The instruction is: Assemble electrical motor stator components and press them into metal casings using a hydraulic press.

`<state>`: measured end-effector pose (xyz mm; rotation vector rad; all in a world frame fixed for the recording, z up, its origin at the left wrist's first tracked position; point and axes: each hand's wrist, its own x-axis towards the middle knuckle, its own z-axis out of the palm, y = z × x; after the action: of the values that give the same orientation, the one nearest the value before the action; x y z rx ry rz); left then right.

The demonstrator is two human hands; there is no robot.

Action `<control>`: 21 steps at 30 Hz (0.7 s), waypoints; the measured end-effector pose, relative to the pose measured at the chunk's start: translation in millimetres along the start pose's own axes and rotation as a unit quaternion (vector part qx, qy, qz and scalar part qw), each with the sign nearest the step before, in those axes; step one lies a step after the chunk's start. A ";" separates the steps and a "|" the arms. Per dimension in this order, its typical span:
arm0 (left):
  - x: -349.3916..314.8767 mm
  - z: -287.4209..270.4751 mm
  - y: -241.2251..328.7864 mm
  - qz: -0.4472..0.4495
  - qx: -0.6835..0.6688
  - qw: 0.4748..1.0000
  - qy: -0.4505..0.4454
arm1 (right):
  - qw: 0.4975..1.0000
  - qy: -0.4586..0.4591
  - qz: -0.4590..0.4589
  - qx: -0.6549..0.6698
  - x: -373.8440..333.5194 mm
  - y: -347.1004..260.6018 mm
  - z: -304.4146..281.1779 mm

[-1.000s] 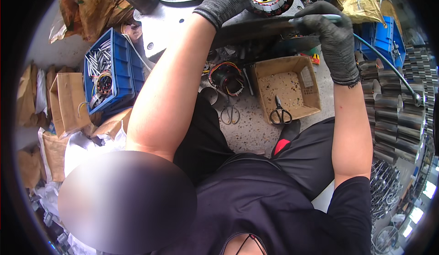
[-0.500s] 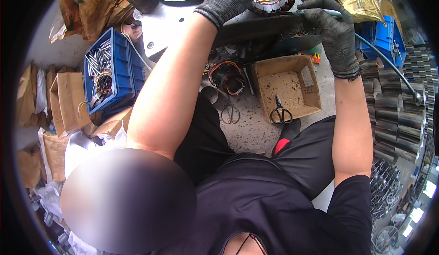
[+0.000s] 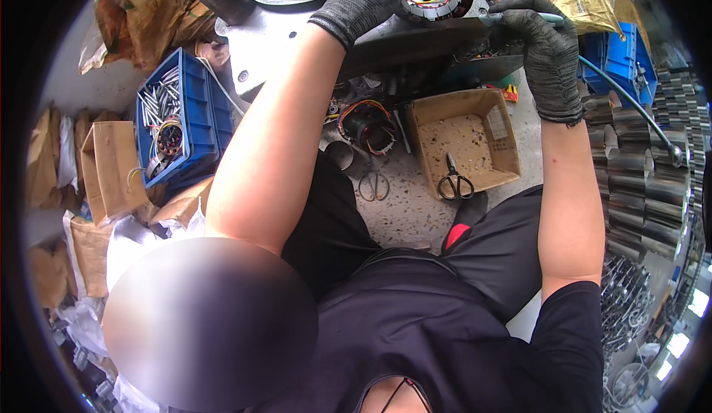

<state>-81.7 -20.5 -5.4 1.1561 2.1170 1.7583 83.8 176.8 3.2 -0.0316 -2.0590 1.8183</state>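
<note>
A ring-shaped motor stator [image 3: 437, 11] with blue, yellow and red wires rests on the metal bench plate [image 3: 267, 46] at the top. My left hand [image 3: 367, 1], in a dark grey knit glove, closes on the stator's left side; its fingertips are partly cut off by the upper edge. Pinched in my gloved right hand [image 3: 547, 61] is a slim tool with a pale handle [image 3: 552, 18]. Its metal tip points left, close to the stator's lower right rim. Whether the tip touches the stator, I cannot tell.
Below the bench stand a cardboard box [image 3: 512, 168] with black scissors [image 3: 455, 183] and another wired stator [image 3: 368, 127]. A blue bin [image 3: 194, 116] of metal shafts sits left. Stacked metal cylinders [image 3: 627, 190] and a ball-ended rod [image 3: 638, 109] are at right.
My left hand and the stator have shifted slightly left. My right hand has turned a little, and the tool's metal tip shows more clearly beside the stator.
</note>
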 end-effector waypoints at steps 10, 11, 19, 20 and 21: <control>0.5 0.6 -6.0 0.026 0.020 0.999 -0.003 | 1.000 0.004 0.009 0.026 7.9 16.2 -9.1; 0.8 0.7 -6.1 0.026 0.019 0.999 -0.003 | 0.999 0.011 0.019 0.024 9.5 16.7 -10.0; 4.8 -1.7 -17.6 0.012 -0.080 0.997 -0.013 | 0.990 -0.116 0.069 -0.043 3.8 30.8 -3.0; 4.7 -4.0 -21.8 0.011 -0.078 0.997 -0.012 | 0.993 -0.099 -0.005 -0.065 2.5 29.0 -1.6; 4.1 -5.0 -20.7 0.007 -0.081 0.997 -0.009 | 0.990 -0.082 -0.079 -0.088 1.1 23.3 0.7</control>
<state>-96.7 -22.0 -20.9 1.1421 1.9192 1.8788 77.1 180.0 -18.9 0.2335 -2.2597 1.5888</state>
